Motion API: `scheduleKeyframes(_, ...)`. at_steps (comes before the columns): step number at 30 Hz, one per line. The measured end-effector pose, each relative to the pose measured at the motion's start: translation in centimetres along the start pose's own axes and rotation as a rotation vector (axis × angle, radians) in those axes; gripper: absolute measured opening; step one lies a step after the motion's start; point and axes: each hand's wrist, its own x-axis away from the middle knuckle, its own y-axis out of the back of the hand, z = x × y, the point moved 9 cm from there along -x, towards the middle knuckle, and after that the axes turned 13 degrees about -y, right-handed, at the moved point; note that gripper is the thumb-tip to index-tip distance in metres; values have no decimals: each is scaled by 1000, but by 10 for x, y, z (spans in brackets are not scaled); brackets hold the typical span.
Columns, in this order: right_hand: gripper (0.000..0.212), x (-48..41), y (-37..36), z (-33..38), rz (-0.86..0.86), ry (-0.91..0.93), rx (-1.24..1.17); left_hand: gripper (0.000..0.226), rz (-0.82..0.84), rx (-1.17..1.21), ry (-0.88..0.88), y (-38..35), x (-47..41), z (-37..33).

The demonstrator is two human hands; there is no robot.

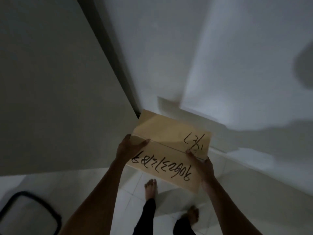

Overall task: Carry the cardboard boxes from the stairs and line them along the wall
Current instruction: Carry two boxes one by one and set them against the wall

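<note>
Head view looks steeply down in dim light at two bare forearms reaching forward. Left hand [129, 147] clasps the left edge of a cardboard box [169, 150], its thumb lying flat on the top face beside the centre seam and its fingers wrapped out of sight under the side. Right hand [204, 168] grips the right edge the same way, thumb pressed on the top near the seam, fingers curled below where they cannot be seen. The box sits between the two hands, held clear of the floor and tilted, its far corner reaching toward the foot of a dark door frame [115, 55]. Black handwritten digits run across the near flap and a shorter scrawl marks the far right flap. Beneath the box, two bare feet and dark trouser legs stand on a pale tiled floor [128, 187]. A white wall [237, 48] rises beyond the box. A black-rimmed object [33, 211] lies at the floor's lower left corner, too blurred to identify.
</note>
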Motion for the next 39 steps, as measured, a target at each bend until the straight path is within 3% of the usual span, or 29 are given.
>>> scheduleKeyframes(6,100,-88,-67,-27,-6,-75,-38,96,5,20,10,-29,-79,72)
scheduleKeyframes(9,86,-131,-98,-40,0,-62,-49,104,16,23,-9,-53,-119,107)
scheduleKeyframes(13,77,-192,-128,-58,-3,-47,-92,88,-3,33,-60,-87,-173,137)
scheduleKeyframes(16,83,-230,-141,-68,-10,-27,-127,80,-48,56,-136,-109,-204,150)
scheduleKeyframes(21,90,-267,-158,-80,-13,-27,-128,85,-124,52,-215,-126,-220,171)
scheduleKeyframes(27,86,-283,-170,-80,-49,-45,-94,82,-63,-290,-463,-144,-210,160)
scheduleKeyframes(32,97,-292,-179,-74,-22,-36,-92,83,-63,-348,-586,-147,-214,159)
scheduleKeyframes(36,80,-297,-190,-58,-23,11,-66,77,-58,-410,-652,-148,-227,162)
scheduleKeyframes(39,80,-299,-190,-48,-50,68,-7,79,-38,-459,-654,-144,-234,158)
